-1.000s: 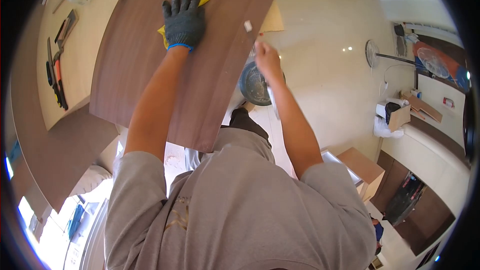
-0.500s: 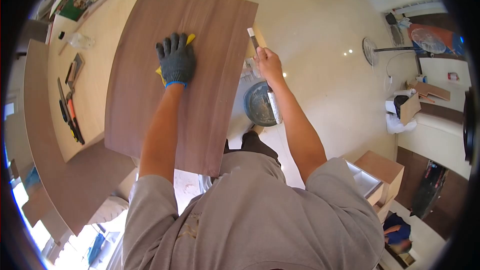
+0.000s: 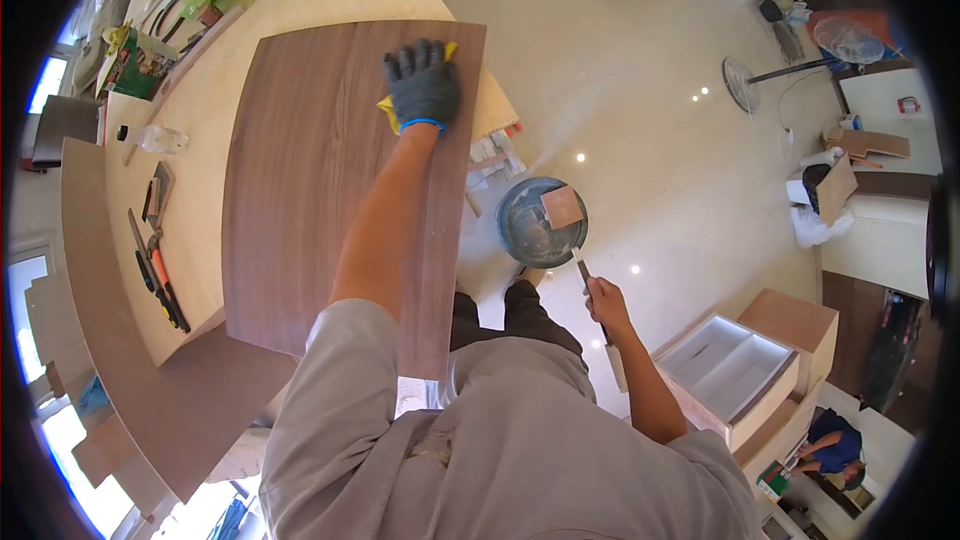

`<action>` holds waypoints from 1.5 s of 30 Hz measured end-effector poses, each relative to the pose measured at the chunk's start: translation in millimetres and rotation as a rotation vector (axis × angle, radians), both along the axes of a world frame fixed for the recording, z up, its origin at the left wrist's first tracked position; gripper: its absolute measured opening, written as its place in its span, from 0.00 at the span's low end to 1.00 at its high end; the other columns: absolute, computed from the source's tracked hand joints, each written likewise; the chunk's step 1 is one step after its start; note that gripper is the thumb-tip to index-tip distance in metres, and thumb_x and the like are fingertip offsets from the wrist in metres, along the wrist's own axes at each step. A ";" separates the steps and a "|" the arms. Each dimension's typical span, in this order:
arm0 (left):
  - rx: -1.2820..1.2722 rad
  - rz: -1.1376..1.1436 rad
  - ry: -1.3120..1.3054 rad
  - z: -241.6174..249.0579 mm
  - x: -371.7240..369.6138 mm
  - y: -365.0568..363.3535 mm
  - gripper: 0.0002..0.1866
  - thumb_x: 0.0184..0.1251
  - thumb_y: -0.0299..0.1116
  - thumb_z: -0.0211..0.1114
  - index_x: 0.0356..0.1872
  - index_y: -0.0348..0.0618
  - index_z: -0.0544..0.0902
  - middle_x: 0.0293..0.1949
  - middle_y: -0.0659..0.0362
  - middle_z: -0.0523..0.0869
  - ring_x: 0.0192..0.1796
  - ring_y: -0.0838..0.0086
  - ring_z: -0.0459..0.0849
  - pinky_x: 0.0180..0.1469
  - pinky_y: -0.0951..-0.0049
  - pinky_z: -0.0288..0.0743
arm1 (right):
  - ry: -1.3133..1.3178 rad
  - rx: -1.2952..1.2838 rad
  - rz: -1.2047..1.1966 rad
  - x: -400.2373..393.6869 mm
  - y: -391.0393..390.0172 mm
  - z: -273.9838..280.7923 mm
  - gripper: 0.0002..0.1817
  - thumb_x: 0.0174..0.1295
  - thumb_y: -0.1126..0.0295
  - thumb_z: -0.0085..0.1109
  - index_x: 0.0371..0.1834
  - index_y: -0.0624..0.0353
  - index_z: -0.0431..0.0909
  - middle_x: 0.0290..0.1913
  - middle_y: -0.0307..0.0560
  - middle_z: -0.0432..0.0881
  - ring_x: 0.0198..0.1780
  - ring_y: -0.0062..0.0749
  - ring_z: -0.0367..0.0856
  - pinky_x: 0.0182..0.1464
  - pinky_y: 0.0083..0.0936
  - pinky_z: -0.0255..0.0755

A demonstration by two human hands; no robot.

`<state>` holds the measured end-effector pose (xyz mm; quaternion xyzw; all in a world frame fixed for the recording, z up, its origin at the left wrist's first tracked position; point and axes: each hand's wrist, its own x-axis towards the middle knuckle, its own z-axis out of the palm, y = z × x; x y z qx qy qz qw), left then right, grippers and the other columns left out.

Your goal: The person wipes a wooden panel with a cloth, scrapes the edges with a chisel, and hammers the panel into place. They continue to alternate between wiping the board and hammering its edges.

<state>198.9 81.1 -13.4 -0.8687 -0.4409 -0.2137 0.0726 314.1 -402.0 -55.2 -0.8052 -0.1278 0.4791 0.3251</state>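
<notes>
Windows: harsh daylight at left and lower left, washed out to white with blue fringes.
Floor: bright and glossy, dotted with small glare spots.
Wooden panel: evenly lit, grain readable.
Room edges: bowed by the wide lens, softer, fading into black corners.

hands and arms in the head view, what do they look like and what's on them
The left hand wears a dark grey fabric glove that covers the fingers, with bright blue edging at the wrist. The right hand has no glove. Both arms have loose, plain grey-brown short sleeves, leaving the forearms uncovered. No watch or bracelet shows.
</notes>
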 end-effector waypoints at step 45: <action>-0.394 0.724 0.132 97.9 -343.2 -473.1 0.26 0.72 0.24 0.55 0.70 0.28 0.70 0.73 0.37 0.69 0.77 0.44 0.62 0.80 0.51 0.51 | -0.251 -0.127 0.528 129.5 -24.5 -120.6 0.24 0.76 0.50 0.48 0.34 0.59 0.82 0.31 0.58 0.85 0.36 0.58 0.83 0.40 0.44 0.74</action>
